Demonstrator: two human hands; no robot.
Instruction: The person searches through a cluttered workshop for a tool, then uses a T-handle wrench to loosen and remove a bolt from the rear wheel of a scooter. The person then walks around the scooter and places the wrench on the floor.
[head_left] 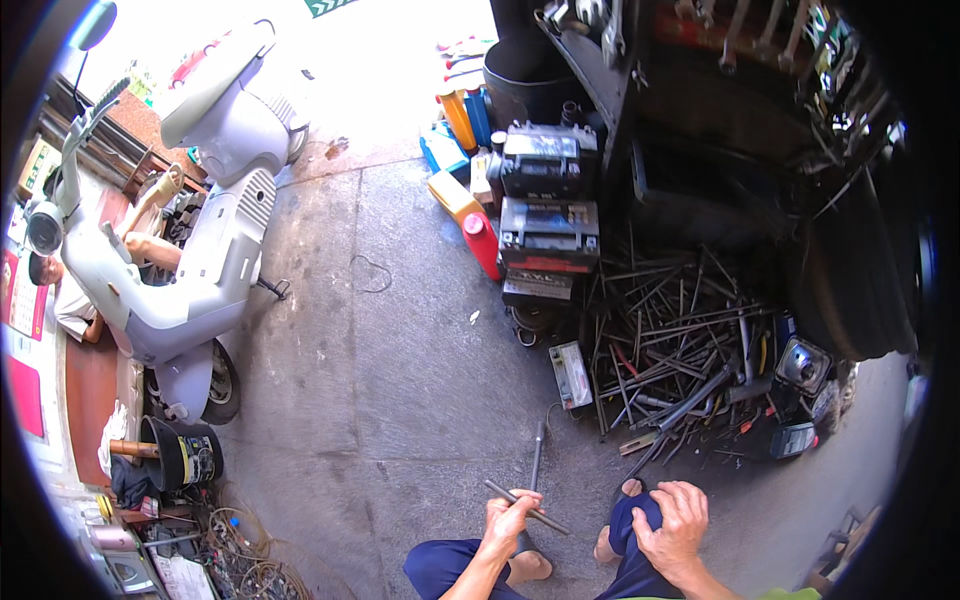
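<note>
My left hand [506, 523] grips a short dark metal rod [555, 525] that lies at a slant across it, above my left knee [430, 565] in dark blue trousers. My right hand [668, 525] rests open on my right knee [625, 530], its fingers loosely bent and holding nothing. A longer grey rod [538, 450] lies on the concrete floor [410, 340] just beyond my left hand. A heap of thin metal rods and tools [680, 350] spreads over the floor at the right, beside a small white battery [570, 375].
A pale scooter [190, 300] stands at the left, with a seated person [70, 295] behind it. A black bucket [190, 450] and wire clutter [260, 560] sit at lower left. Stacked batteries [548, 235], coloured bottles [480, 240] and a shelf with hanging wrenches [740, 30] occupy the upper right.
</note>
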